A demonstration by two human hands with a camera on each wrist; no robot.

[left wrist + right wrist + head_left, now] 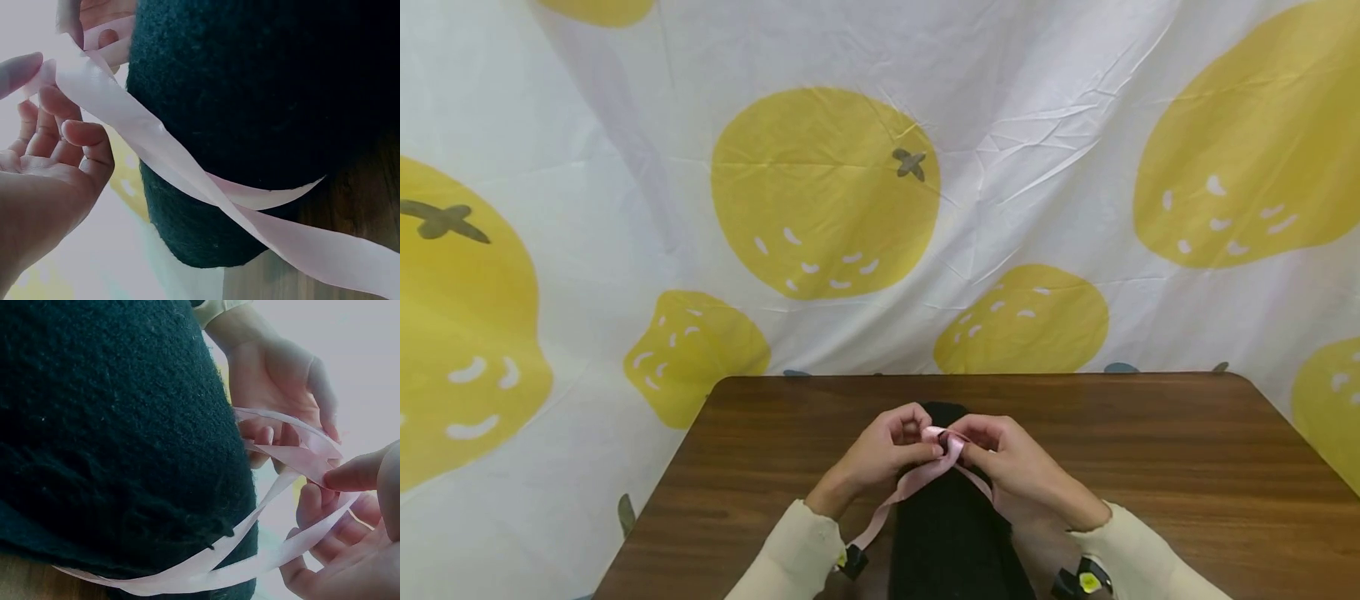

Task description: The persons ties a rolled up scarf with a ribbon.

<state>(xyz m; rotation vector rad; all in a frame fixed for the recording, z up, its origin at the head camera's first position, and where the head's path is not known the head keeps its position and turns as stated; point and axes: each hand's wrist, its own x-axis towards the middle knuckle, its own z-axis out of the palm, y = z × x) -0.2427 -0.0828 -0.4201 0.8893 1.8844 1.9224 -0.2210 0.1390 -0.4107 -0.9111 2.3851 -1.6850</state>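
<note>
A pink satin ribbon (pixel 917 477) passes around a black fuzzy object (pixel 951 533) that rests on the table; its exact kind cannot be told. My left hand (pixel 883 446) pinches a loop of the ribbon between thumb and fingers above the black object. From the other side, my right hand (pixel 1018 462) pinches the ribbon close to the left fingertips. In the left wrist view, one strip of ribbon (pixel 169 153) crosses over another low on the black surface. Ribbon strands (pixel 294 540) run from the black object up to the right hand in the right wrist view.
A brown wood-grain table (pixel 1150 467) lies beneath the work. Behind its far edge hangs a white cloth (pixel 1037 167) printed with yellow fruit. Dark devices with yellow marks, such as the right wrist device (pixel 1086 577), sit beside both cream sleeves (pixel 1142 550).
</note>
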